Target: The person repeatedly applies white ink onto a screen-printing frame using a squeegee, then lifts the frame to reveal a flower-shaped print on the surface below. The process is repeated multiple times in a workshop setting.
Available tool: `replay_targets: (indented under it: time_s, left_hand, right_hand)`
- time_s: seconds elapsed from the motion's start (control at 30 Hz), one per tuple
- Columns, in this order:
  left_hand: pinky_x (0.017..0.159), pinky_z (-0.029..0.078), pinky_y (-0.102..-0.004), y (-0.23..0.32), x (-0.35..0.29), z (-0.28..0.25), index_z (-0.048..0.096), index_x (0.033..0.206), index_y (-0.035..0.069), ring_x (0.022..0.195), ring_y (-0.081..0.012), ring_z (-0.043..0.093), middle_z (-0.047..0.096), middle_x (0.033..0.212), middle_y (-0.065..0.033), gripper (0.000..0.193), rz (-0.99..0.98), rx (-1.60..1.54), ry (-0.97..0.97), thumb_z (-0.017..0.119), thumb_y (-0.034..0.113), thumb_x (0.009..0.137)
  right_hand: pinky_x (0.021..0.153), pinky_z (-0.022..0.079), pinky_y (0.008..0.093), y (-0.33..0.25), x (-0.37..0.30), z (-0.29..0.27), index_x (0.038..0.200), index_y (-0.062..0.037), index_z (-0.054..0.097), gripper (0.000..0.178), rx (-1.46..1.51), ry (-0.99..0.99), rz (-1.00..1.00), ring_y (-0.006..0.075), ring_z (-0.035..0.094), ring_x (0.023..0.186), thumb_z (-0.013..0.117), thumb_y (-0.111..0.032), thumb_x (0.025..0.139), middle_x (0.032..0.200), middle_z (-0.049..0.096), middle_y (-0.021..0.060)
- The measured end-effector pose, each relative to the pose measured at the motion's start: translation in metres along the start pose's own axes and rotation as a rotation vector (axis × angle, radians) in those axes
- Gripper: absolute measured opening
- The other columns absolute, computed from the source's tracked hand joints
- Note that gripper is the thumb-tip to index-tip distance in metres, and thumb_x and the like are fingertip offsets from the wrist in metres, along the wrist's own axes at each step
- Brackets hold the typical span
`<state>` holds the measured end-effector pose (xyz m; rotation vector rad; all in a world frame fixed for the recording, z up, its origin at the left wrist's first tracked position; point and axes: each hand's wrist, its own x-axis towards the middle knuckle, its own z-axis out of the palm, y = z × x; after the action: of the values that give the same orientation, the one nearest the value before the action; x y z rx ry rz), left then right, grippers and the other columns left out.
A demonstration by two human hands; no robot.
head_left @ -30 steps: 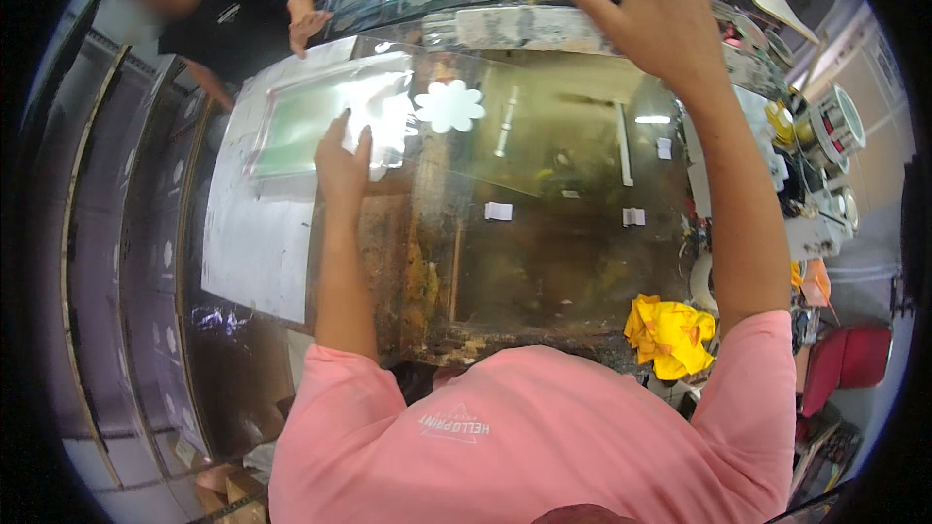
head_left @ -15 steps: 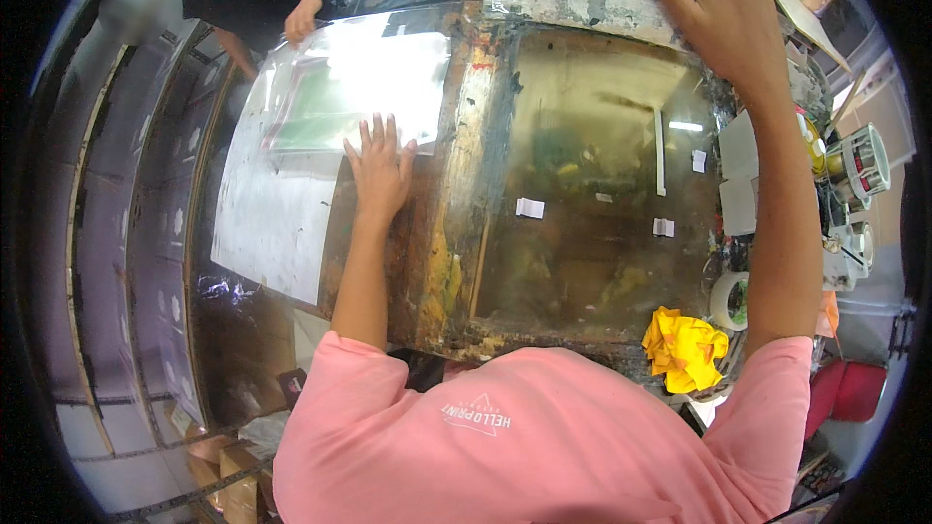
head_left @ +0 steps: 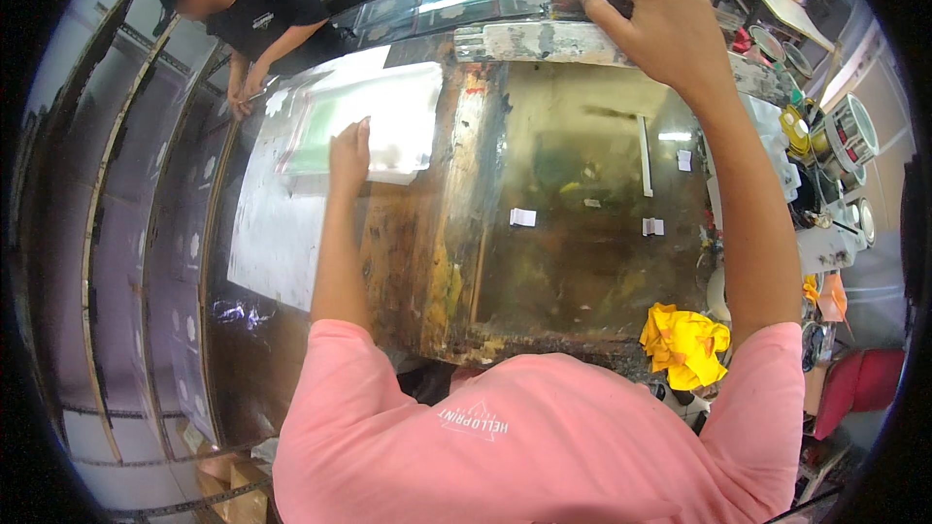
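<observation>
My left hand (head_left: 349, 155) is closed at the near edge of a stack of clear plastic sheets (head_left: 325, 131), its fingers pinched on a sheet. Glare hides part of that edge. The stack lies on a large white sheet (head_left: 277, 243) on the left of the worktable. At the far side, my right hand (head_left: 670, 29) is wrapped round a dark wooden block (head_left: 582, 0). The block sits above a paint-smeared pale bar (head_left: 544, 44). Below the bar is a glassy, brownish panel (head_left: 573, 272) with small white tabs (head_left: 522, 217) and a thin white strip (head_left: 645, 155).
A crumpled yellow cloth (head_left: 684, 344) lies at the panel's near right corner. Tubs and cans (head_left: 845, 131) crowd the right side. A co-worker in black (head_left: 277, 15) stands at the far left, hands by the table edge. Racks (head_left: 146, 262) line the left.
My left hand has gone from spread fingers on the table edge to a closed pinch on the plastic sheets. The co-worker's hands have moved left, off the sheets. My right hand keeps its grip.
</observation>
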<state>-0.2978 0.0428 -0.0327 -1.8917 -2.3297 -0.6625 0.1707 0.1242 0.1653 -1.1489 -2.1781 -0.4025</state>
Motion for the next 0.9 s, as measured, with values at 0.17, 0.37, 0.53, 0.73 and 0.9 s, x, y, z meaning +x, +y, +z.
replay_targets:
  time_s: [0.17, 0.37, 0.53, 0.73, 0.9]
  left_hand:
    - [0.126, 0.024, -0.0628, 0.064, -0.004, -0.011, 0.075, 0.128, 0.002, 0.135, -0.0395, 0.061, 0.074, 0.123, -0.0253, 0.054, 0.301, 0.11, -0.089, 0.037, 0.038, 0.116]
    - [0.123, 0.032, -0.0608, 0.207, -0.07, 0.062, 0.078, 0.101, 0.0, 0.114, -0.0405, 0.072, 0.077, 0.102, -0.0265, 0.048, 0.424, -0.112, 0.042, 0.046, 0.033, 0.114]
    - [0.128, 0.022, -0.0624, 0.277, -0.109, 0.114, 0.062, 0.147, 0.001, 0.147, -0.0432, 0.049, 0.059, 0.148, -0.032, 0.076, 0.436, -0.28, -0.239, 0.053, 0.064, 0.105]
    - [0.128, -0.001, -0.0685, 0.277, -0.125, 0.134, 0.047, 0.161, 0.003, 0.16, -0.0516, 0.021, 0.032, 0.169, -0.031, 0.119, 0.523, -0.121, -0.301, 0.056, 0.093, 0.082]
    - [0.126, 0.0, -0.0725, 0.29, -0.133, 0.138, 0.046, 0.161, 0.001, 0.159, -0.0526, 0.025, 0.034, 0.168, -0.0332, 0.127, 0.528, -0.088, -0.253, 0.056, 0.097, 0.077]
  right_hand:
    - [0.084, 0.047, 0.0504, 0.003, 0.001, 0.005, 0.107, -0.0023, 0.077, 0.055, -0.032, 0.115, -0.041, 0.038, 0.069, 0.089, 0.06, -0.053, 0.1, 0.089, 0.072, 0.0176]
    - [0.083, 0.049, 0.0529, 0.002, -0.002, 0.004, 0.08, -0.0003, 0.074, 0.054, 0.021, 0.119, -0.023, 0.0401, 0.072, 0.084, 0.061, -0.05, 0.095, 0.082, 0.074, 0.0218]
    - [0.083, 0.048, 0.0519, 0.0, 0.003, 0.0, 0.076, -0.0008, 0.073, 0.054, 0.021, 0.072, -0.009, 0.0393, 0.072, 0.082, 0.06, -0.049, 0.095, 0.08, 0.074, 0.0213]
    - [0.084, 0.05, 0.0527, 0.003, 0.006, 0.0, 0.077, 0.0019, 0.074, 0.056, 0.07, 0.137, -0.05, 0.0393, 0.073, 0.081, 0.058, -0.049, 0.095, 0.079, 0.074, 0.0232]
    - [0.085, 0.056, 0.0533, 0.009, 0.014, 0.004, 0.081, 0.0043, 0.076, 0.061, 0.008, 0.116, -0.054, 0.0429, 0.074, 0.084, 0.053, -0.05, 0.096, 0.08, 0.073, 0.028]
